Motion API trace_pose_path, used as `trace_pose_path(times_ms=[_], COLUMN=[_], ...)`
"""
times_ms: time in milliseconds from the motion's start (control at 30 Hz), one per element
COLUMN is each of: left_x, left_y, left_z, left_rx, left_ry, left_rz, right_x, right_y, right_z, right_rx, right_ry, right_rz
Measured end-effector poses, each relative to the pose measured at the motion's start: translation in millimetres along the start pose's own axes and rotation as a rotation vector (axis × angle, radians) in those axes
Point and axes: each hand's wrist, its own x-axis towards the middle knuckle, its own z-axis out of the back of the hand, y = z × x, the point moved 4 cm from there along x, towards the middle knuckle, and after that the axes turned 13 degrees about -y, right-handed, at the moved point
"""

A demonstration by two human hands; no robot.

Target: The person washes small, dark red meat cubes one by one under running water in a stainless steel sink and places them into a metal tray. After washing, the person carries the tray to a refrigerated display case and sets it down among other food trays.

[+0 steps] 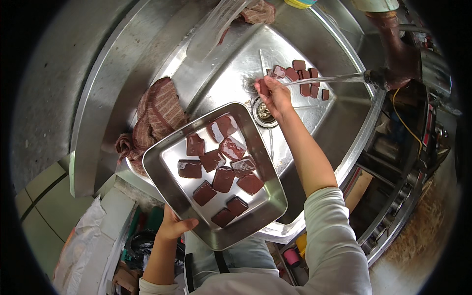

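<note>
My left hand [177, 225] grips the near left corner of a rectangular stainless steel pan [275, 206], its thumb over the rim. Several wet, dark red-brown slabs [223, 179] lie flat in the pan; what they are made of, I cannot tell. Over the sink, near the drain [264, 112], my right hand [276, 95] holds one similar piece [263, 87] between thumb and fingers. A stream of water [328, 79] runs from the tap at the right to this hand. Beyond the hand, more small dark red-brown pieces [304, 89] lie grouped on the sink floor.
A striped brown cloth [162, 110] is draped on the sink's left edge, and another cloth [260, 13] lies at the far side. The metal tap [391, 79] juts in from the right. A stove-like metal unit [392, 210] stands right of the sink [341, 121].
</note>
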Motion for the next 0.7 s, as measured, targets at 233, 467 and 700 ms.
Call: trace_pose_path(times_ms=[233, 467, 700], left_x=[1, 2, 1], left_y=[3, 7, 5], left_z=[1, 6, 5], left_rx=[-0.014, 0.004, 0.005], left_ry=[0.020, 0.007, -0.013], left_rz=[0.045, 0.051, 0.060], right_x=[-29, -40, -33], right_y=[14, 28, 28], right_z=[-8, -11, -6], right_rx=[0.164, 0.124, 0.086], right_ry=[0.202, 0.324, 0.254], right_rz=[-0.141, 0.009, -0.014])
